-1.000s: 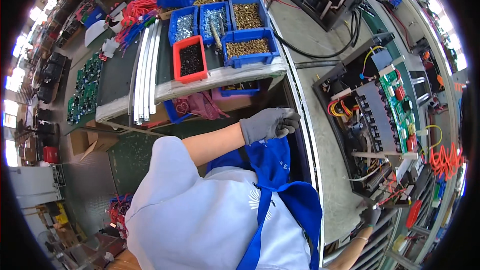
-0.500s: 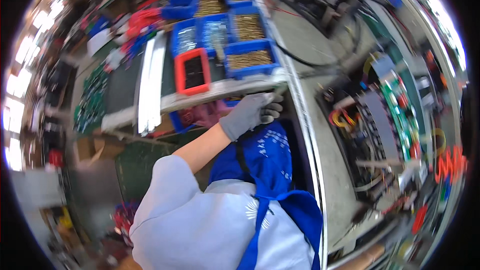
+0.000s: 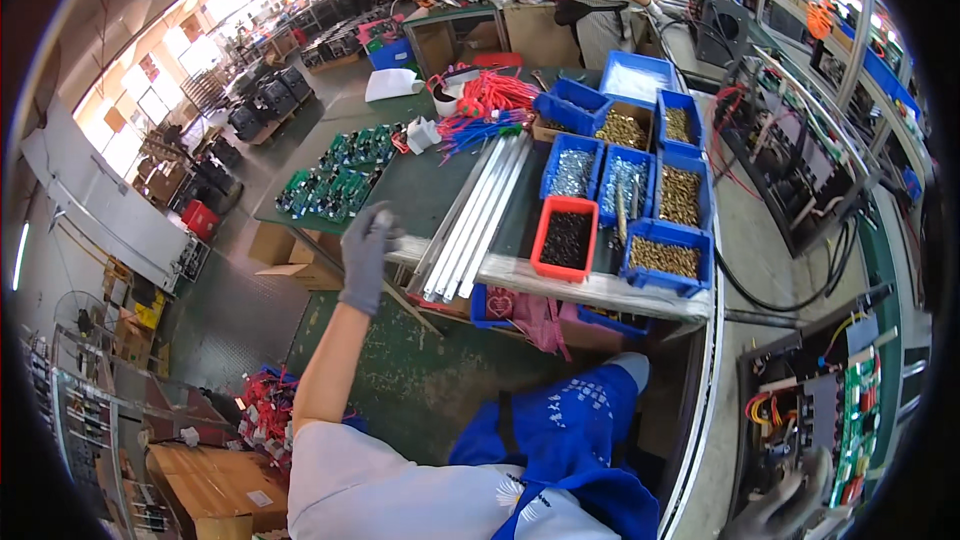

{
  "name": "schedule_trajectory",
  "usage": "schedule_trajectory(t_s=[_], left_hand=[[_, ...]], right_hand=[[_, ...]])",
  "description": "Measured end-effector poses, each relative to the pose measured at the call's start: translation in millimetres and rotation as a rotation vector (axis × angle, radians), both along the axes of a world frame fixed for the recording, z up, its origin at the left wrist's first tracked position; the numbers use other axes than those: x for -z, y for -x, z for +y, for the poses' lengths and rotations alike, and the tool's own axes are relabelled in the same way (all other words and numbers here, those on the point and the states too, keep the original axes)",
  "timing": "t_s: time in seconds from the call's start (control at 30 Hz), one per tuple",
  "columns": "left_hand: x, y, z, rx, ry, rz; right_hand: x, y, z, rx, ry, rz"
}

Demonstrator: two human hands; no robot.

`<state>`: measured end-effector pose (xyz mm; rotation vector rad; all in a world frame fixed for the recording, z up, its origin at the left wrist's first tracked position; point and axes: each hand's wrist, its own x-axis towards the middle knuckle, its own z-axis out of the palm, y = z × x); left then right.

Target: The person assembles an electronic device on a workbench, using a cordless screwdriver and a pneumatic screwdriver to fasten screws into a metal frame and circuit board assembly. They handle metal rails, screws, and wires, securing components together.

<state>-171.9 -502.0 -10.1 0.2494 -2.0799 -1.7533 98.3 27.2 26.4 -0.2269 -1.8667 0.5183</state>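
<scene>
In the head view, the gloved left hand point(image 3: 366, 258) is raised at the near edge of the worktop point(image 3: 424, 186), toward its near left corner. Its fingers are loosely curled, leaving a narrow grip; blur means I cannot tell whether anything is held. The green circuit boards point(image 3: 325, 190) lie just beyond and slightly left of its fingertips, spread along the worktop's left edge; contact cannot be told. The silvery metal strips point(image 3: 478, 218) lie just to its right, their long axis running from the near edge toward the far side, leaning right, with near ends overhanging. The left hand is the nearer one to both.

The gloved right hand point(image 3: 786, 506) is well apart, beyond the worktop's right edge, at the near end of an opened electrical unit point(image 3: 824, 412). Its fingers look extended, but I cannot tell its grip. Near the worktop's near right corner sit a red bin point(image 3: 540, 258) of dark small parts and a blue bin point(image 3: 668, 282) of brass-coloured fasteners.
</scene>
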Motion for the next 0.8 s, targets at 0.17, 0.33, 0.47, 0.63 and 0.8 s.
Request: schedule_trajectory(t_s=[0.17,0.33,0.47,0.63,0.8], left_hand=[[62.5,48.7,-132.5,-0.391,0.051,0.08],[145.4,97.4,-229.3,-0.517,0.739,-0.238],[131.5,138.5,-218.6,-0.466,0.876,-0.597],[128.4,182.0,-258.7,-0.413,0.926,-0.651],[132.5,217.0,-265.5,-0.366,0.998,-0.718]], right_hand=[[19.5,98.0,-74.7,-0.42,0.082,-0.422],[59.3,195.6,-185.2,-0.809,-0.192,-0.646],[104.9,251.5,-239.8,-0.888,-0.452,-0.62],[134.7,271.1,-269.2,-0.862,-0.635,-0.642],[168.9,277.8,-268.6,-0.832,-0.704,-0.646]])
